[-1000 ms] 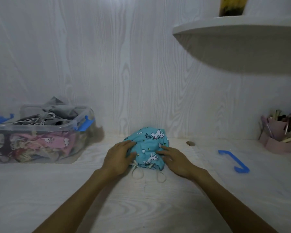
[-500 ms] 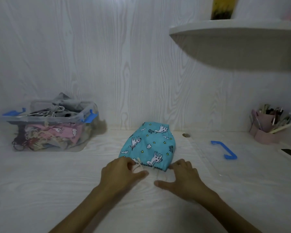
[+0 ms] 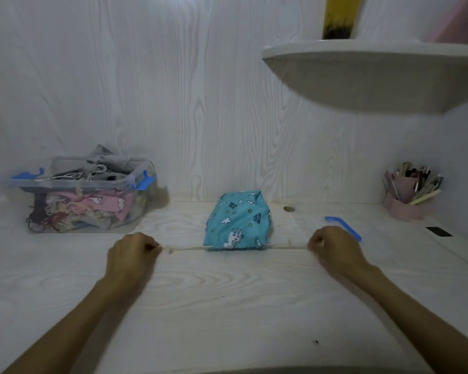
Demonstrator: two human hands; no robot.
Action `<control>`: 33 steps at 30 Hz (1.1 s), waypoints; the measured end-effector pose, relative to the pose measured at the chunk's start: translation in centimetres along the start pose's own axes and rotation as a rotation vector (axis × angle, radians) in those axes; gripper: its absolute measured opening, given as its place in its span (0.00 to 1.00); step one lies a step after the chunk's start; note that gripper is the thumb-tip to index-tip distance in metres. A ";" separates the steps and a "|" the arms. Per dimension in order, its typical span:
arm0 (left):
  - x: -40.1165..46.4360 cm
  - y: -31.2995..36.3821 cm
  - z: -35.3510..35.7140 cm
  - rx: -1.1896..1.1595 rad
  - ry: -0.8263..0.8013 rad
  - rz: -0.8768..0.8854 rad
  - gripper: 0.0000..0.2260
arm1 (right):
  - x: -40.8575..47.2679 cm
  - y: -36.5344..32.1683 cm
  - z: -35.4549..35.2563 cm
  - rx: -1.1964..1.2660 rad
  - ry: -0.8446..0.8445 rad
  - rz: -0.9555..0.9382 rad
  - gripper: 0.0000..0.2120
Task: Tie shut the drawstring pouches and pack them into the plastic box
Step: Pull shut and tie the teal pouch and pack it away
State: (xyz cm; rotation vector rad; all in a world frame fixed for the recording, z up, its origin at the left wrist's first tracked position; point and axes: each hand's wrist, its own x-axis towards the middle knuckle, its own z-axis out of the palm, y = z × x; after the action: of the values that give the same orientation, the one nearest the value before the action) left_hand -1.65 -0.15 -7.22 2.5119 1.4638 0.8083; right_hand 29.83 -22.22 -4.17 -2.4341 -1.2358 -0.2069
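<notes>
A turquoise drawstring pouch [image 3: 237,222] with white animal prints lies on the white table, its mouth toward me. Its cream drawstring [image 3: 185,249] runs out of both sides of the mouth, stretched into a straight line. My left hand [image 3: 131,256] pinches the left end of the cord, and my right hand [image 3: 333,247] grips the right end. Both fists sit well apart from the pouch. At the back left stands the clear plastic box [image 3: 77,182] with blue latches, holding several pouches, pink and grey among them.
The box's clear lid [image 3: 384,238] with a blue handle [image 3: 343,227] lies flat to the right of my right hand. A pink pen holder [image 3: 408,201] stands at the far right. A curved shelf [image 3: 362,74] juts out overhead on the right.
Both hands took the drawstring ends at the pouch's mouth and moved apart, left hand leftward and right hand rightward. The cord is now taut and the mouth drawn in.
</notes>
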 end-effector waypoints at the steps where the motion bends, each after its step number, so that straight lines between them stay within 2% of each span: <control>1: -0.1 -0.6 -0.5 0.011 0.003 -0.014 0.07 | 0.1 1.3 -0.5 -0.034 0.018 0.051 0.07; 3: -0.1 -1.5 -1.2 0.042 0.005 -0.054 0.07 | 0.4 2.9 -1.0 -0.097 0.033 0.135 0.07; 5: -0.1 -1.9 -1.6 0.066 -0.018 -0.072 0.08 | 0.4 3.3 -1.1 -0.115 0.011 0.143 0.08; 8: 0.7 -1.8 -1.6 0.077 -0.215 -0.080 0.11 | 0.4 2.1 -1.8 -0.048 -0.012 0.095 0.08; 10: 1.5 -1.0 -2.0 0.046 -0.357 -0.100 0.16 | 0.6 1.0 -2.6 0.006 -0.035 0.047 0.14; 12: 1.9 0.9 -2.2 -0.018 -0.286 -0.081 0.18 | 0.6 -0.7 -2.7 0.061 -0.073 -0.013 0.18; 14: 1.5 3.7 -1.6 -0.086 -0.171 -0.032 0.16 | 0.3 -3.1 -1.6 0.112 -0.121 -0.074 0.17; 17: 0.3 7.9 0.8 -0.146 -0.306 0.060 0.17 | -0.5 -6.5 1.7 0.104 -0.237 -0.132 0.16; 19: -0.3 9.6 2.7 -0.183 -0.384 0.072 0.16 | -0.6 -7.2 3.7 0.091 -0.216 -0.105 0.15; 22: -0.2 10.0 4.2 -0.177 -0.293 0.078 0.08 | 0.1 -7.2 4.8 0.103 -0.094 -0.096 0.11; 24: 0.4 9.2 4.3 -0.232 -0.250 0.152 0.13 | 0.5 -6.9 4.3 0.292 -0.187 -0.159 0.09; 27: 1.6 7.4 2.9 -0.279 -0.297 0.327 0.19 | 0.8 -6.7 2.0 0.685 -0.386 -0.194 0.10; 30: 2.3 6.4 1.2 -0.129 -0.243 0.532 0.17 | 1.6 -6.6 0.2 0.678 -0.326 -0.248 0.11; 33: 3.2 5.8 0.4 -0.095 -0.083 0.597 0.17 | 2.6 -6.4 -0.1 0.606 -0.248 -0.291 0.10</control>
State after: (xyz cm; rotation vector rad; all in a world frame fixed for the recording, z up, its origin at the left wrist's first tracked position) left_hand 4.26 -0.49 -4.20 2.8903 0.6211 0.8032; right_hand 26.23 -16.96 -1.51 -1.7918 -1.4918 0.3548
